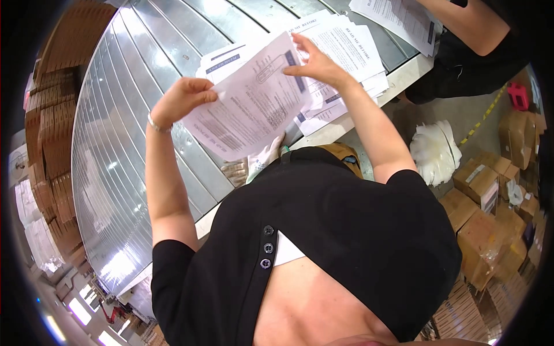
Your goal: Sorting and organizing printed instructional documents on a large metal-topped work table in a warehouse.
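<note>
A ribbed metal table [124,109] spreads beneath the grip. Overlapping printed sheets [362,52] lie on it beyond and right of the grip, work gloves [258,164] nearer the body.

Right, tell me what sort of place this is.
Probably a packing area in a warehouse or workshop: brown cardboard is stacked high on the left, cardboard boxes are piled on the right, and printed sheets lie on a large metal table.

Setting: warehouse or packing area. Evidence: tall stacks of layered brown cardboard [56,127], piled brown cardboard boxes [480,233], yellow-and-black striped floor tape [485,116], long silver ribbed-metal worktop [127,98]
</note>
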The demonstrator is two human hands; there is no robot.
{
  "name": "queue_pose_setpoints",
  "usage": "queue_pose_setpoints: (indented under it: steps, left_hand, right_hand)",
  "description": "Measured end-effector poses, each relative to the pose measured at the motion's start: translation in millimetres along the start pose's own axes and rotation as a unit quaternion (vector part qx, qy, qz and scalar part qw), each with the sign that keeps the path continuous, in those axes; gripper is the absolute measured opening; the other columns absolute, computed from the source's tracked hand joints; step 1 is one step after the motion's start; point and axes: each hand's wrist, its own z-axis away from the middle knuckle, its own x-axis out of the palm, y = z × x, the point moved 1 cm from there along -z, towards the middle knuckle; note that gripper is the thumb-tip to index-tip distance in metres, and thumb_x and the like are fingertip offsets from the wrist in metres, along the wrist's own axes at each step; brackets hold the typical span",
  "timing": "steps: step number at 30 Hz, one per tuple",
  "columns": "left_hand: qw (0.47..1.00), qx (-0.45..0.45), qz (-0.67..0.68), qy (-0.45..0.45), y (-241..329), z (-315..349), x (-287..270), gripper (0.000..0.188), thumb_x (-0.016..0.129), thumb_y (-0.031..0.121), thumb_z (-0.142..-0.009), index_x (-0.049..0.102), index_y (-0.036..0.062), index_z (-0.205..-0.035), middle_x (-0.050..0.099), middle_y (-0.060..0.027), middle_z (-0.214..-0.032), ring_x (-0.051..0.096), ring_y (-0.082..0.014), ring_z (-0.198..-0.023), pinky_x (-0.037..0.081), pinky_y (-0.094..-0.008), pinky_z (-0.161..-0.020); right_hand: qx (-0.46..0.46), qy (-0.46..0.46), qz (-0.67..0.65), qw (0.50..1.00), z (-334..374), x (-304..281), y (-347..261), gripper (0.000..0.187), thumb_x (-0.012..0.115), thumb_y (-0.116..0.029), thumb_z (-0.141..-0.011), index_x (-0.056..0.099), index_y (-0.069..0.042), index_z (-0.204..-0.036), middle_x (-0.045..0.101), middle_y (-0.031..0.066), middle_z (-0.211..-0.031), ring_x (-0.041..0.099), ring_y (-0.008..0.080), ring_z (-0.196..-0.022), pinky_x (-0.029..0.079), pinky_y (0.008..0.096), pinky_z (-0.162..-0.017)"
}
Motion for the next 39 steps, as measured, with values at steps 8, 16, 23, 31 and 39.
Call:
queue_pose_setpoints:
  steps: [8, 16, 23, 31, 39]
  left_hand:
    - [0.920, 0.128, -0.326, 0.178, 19, -47, -8, 0.025, 0.065, 0.020, -0.074, 0.062, 0.0071, -0.096, 0.061, -0.0089, -0.093, 0.057, -0.0211, -0.079, 0.045, -0.0320, -0.074]
    - [0.910, -0.074, -0.267, 0.309, -112, -61, 47, 0.055, 0.071, 0.030, -0.065, 0.053, 0.0018, -0.109, 0.053, -0.0204, -0.106, 0.052, -0.0321, -0.098, 0.043, -0.0365, -0.084]
    - [0.850, -0.398, -0.211, 0.274, -156, -17, 114, 0.079, 0.077, 0.041, -0.055, 0.045, -0.0073, -0.109, 0.047, -0.0247, -0.112, 0.048, -0.0349, -0.104, 0.040, -0.0366, -0.089]
    - [0.841, -0.424, -0.069, 0.328, -184, 1, 121, 0.085, 0.078, 0.037, -0.054, 0.038, -0.0107, -0.112, 0.054, -0.0254, -0.106, 0.055, -0.0357, -0.097, 0.045, -0.0369, -0.083]
    - [0.851, -0.370, 0.007, 0.374, -200, 24, 115, 0.027, 0.071, 0.030, -0.059, 0.065, 0.0060, -0.069, 0.064, -0.0113, -0.071, 0.062, -0.0235, -0.068, 0.047, -0.0354, -0.063]
  right_hand:
    - [0.142, -0.054, -0.139, 0.978, 24, -21, 8, 0.033, 0.069, -0.014, -0.071, 0.060, 0.001, -0.099, 0.063, 0.0052, -0.083, 0.058, 0.0146, -0.077, 0.046, 0.0258, -0.071]
    - [0.258, 0.299, -0.267, 0.879, 88, -37, 82, 0.027, 0.066, -0.009, -0.073, 0.057, 0.004, -0.095, 0.060, 0.0087, -0.085, 0.058, 0.0152, -0.068, 0.047, 0.0280, -0.056]
    - [0.259, 0.413, -0.226, 0.843, 99, -34, 115, 0.028, 0.064, -0.006, -0.075, 0.055, 0.003, -0.100, 0.059, 0.0083, -0.088, 0.058, 0.0165, -0.070, 0.049, 0.0298, -0.055]
    - [0.290, 0.413, -0.150, 0.850, 100, -31, 90, 0.029, 0.064, -0.005, -0.074, 0.055, 0.005, -0.099, 0.061, 0.0109, -0.093, 0.058, 0.0197, -0.081, 0.046, 0.0289, -0.068]
    - [0.352, 0.373, 0.192, 0.837, 113, -42, 83, 0.059, 0.070, -0.035, -0.066, 0.053, 0.011, -0.098, 0.057, 0.0235, -0.099, 0.053, 0.0352, -0.096, 0.043, 0.0386, -0.083]
